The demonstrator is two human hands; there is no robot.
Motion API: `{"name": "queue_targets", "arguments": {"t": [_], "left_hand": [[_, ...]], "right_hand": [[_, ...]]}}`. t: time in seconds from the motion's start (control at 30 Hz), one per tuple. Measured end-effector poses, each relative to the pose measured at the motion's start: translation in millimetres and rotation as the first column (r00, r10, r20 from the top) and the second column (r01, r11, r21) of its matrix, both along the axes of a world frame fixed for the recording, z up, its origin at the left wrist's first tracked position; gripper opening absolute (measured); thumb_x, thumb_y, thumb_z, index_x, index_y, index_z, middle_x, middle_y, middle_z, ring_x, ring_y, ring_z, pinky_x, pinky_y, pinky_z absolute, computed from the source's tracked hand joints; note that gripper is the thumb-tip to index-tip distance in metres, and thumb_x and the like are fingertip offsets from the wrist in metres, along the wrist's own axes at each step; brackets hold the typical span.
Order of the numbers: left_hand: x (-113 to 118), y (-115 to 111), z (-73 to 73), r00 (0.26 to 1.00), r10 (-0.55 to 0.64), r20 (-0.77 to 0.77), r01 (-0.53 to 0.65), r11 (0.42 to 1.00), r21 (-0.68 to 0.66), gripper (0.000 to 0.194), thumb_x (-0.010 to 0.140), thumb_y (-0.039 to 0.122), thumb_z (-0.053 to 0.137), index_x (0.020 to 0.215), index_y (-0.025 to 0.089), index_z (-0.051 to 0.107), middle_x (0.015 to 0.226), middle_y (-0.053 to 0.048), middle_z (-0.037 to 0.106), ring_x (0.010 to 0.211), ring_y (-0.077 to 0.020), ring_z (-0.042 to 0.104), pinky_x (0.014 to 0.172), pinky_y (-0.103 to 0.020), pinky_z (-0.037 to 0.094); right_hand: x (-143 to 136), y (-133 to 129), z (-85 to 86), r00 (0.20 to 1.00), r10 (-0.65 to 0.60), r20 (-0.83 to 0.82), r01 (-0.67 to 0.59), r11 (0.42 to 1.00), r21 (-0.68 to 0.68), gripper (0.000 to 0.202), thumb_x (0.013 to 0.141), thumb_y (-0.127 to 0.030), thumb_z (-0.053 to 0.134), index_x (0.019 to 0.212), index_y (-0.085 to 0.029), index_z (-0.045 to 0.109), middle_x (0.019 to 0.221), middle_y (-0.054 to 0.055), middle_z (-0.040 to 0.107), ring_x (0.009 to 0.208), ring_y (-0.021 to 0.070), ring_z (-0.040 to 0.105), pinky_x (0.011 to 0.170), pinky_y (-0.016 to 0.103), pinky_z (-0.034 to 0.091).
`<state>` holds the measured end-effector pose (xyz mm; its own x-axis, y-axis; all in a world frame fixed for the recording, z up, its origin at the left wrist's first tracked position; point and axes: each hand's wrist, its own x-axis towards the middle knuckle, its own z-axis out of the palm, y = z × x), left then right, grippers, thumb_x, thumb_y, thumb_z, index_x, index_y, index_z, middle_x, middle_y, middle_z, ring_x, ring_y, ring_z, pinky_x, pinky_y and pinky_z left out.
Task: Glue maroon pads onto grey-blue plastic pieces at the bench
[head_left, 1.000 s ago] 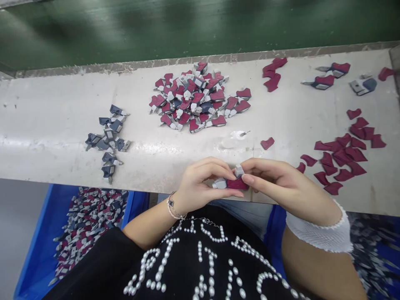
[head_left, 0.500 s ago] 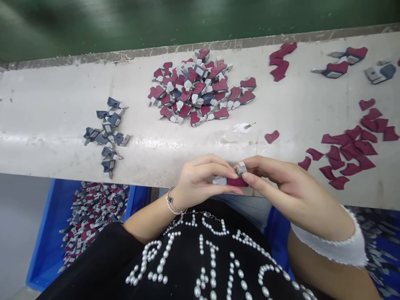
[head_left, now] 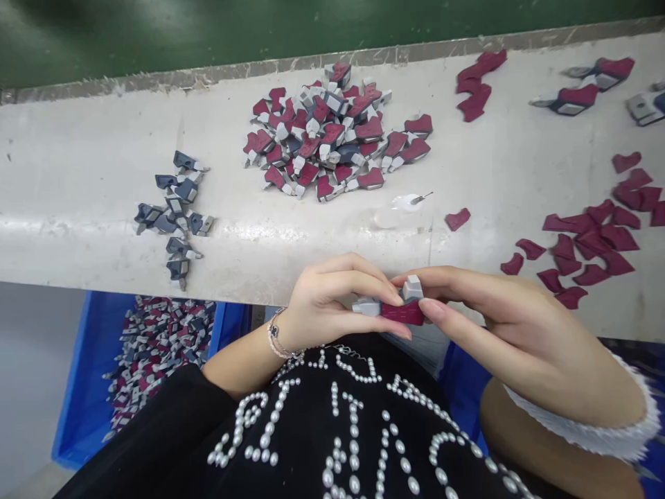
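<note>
Between both hands, at the table's front edge, is a small plastic part [head_left: 402,313] with a dark red side piece and light grey ends. My left hand [head_left: 337,298] is closed on it, thumb below and fingers above. My right hand [head_left: 483,319] pinches its right end between thumb and forefinger, beside an upright grey block. A single loose dark red piece [head_left: 458,220] lies beyond my right hand. To its left is a small clear bottle with a thin needle tip [head_left: 415,200]. The underside of the held part is hidden.
A heap of red-and-grey parts [head_left: 332,138] covers the table's back middle. Navy-grey parts [head_left: 176,215] lie at left, loose red pieces [head_left: 592,242] at right. Below left stands a blue bin [head_left: 73,409] full of parts; more blue containers [head_left: 462,395] are partly hidden at right.
The held part has turned slightly, showing more of its red side and grey block, and both hands stay on it. My right forearm has shifted right. The view has moved a little.
</note>
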<state>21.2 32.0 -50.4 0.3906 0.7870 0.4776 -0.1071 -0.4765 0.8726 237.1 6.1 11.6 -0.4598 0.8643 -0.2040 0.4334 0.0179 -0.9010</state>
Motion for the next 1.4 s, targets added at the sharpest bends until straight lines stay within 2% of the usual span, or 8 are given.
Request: {"name": "queue_targets", "arguments": {"t": [0.13,0.47,0.67,0.83,0.97,1.1,1.27,1.4], "left_hand": [[0.9,0.8,0.1,1.0,-0.005,-0.007,0.005,1.0,0.006,0.034,0.066,0.028,0.092,0.09,0.019,0.071,0.084,0.001,0.073,0.074,-0.0112,0.073,0.07,-0.021,0.065],[0.8,0.9,-4.3,1.0,0.013,0.005,-0.013,0.999,0.036,0.031,0.069,0.024,0.09,0.093,0.018,0.072,0.088,-0.001,0.075,0.079,-0.0117,0.074,0.075,-0.021,0.065],[1.0,2.6,-8.5,1.0,0.022,0.002,-0.022,1.0,0.003,0.032,0.069,0.025,0.09,0.096,0.021,0.073,0.089,0.001,0.074,0.078,-0.0114,0.074,0.073,-0.021,0.066],[2.4,3.1,-12.1,0.998,0.058,0.004,-0.058,0.997,0.043,0.032,0.068,0.025,0.091,0.094,0.019,0.072,0.089,0.0,0.074,0.079,-0.0106,0.074,0.074,-0.019,0.065],[2.9,1.3,-16.3,0.995,0.101,0.021,-0.102,0.992,0.078,0.036,0.066,0.022,0.092,0.096,0.018,0.072,0.09,0.0,0.074,0.081,-0.0103,0.074,0.078,-0.019,0.065],[3.7,-1.1,-20.5,0.986,0.153,0.067,-0.152,0.988,-0.03,0.033,0.069,0.021,0.09,0.096,0.021,0.072,0.091,0.001,0.073,0.084,-0.0117,0.074,0.079,-0.023,0.066],[-2.9,-3.5,-17.4,0.992,0.076,-0.105,-0.099,0.966,-0.24,0.037,0.078,0.023,0.085,0.111,0.019,0.068,0.1,-0.004,0.076,0.088,-0.0154,0.077,0.077,-0.025,0.066],[-9.1,-2.9,-8.4,0.96,0.033,-0.277,-0.081,0.983,-0.164,0.02,0.082,0.023,0.08,0.099,0.016,0.071,0.089,-0.005,0.08,0.076,-0.0141,0.077,0.07,-0.021,0.063]], "right_hand": [[1.3,1.2,0.0,1.0,0.018,-0.012,-0.018,1.0,-0.008,0.026,0.102,-0.032,0.054,0.124,-0.036,0.067,0.114,-0.002,0.073,0.093,0.0176,0.068,0.079,0.028,0.056],[-5.5,2.6,-3.0,0.998,-0.034,0.055,0.034,0.999,0.008,0.02,0.103,-0.039,0.051,0.107,-0.029,0.067,0.088,0.0,0.071,0.08,0.0175,0.069,0.061,0.028,0.05],[-7.3,2.3,-7.0,0.999,-0.04,0.022,0.041,0.998,-0.045,0.018,0.104,-0.04,0.049,0.106,-0.026,0.06,0.089,0.002,0.07,0.081,0.0188,0.068,0.063,0.029,0.05],[-10.9,3.9,-11.8,0.997,-0.068,0.032,0.07,0.996,-0.05,0.021,0.105,-0.039,0.047,0.092,-0.025,0.053,0.088,0.0,0.068,0.076,0.0152,0.064,0.063,0.028,0.047],[-15.5,4.2,-15.3,0.999,-0.054,-0.009,0.053,0.998,-0.037,0.015,0.106,-0.036,0.046,0.103,-0.026,0.056,0.096,0.001,0.067,0.086,0.0155,0.065,0.07,0.027,0.049],[-18.6,4.8,-17.9,1.0,-0.001,0.003,0.001,1.0,0.025,0.012,0.106,-0.032,0.044,0.111,-0.026,0.053,0.099,0.003,0.066,0.086,0.0175,0.064,0.071,0.029,0.05],[-16.1,5.5,-20.2,0.984,0.012,0.177,-0.047,0.98,0.193,0.015,0.105,-0.025,0.045,0.117,-0.023,0.054,0.096,0.005,0.067,0.083,0.0193,0.064,0.07,0.032,0.049],[-13.2,1.6,-16.9,0.96,0.072,0.269,-0.15,0.948,0.28,0.02,0.104,-0.023,0.044,0.12,-0.02,0.056,0.093,0.006,0.066,0.084,0.0214,0.063,0.071,0.035,0.051]]}}
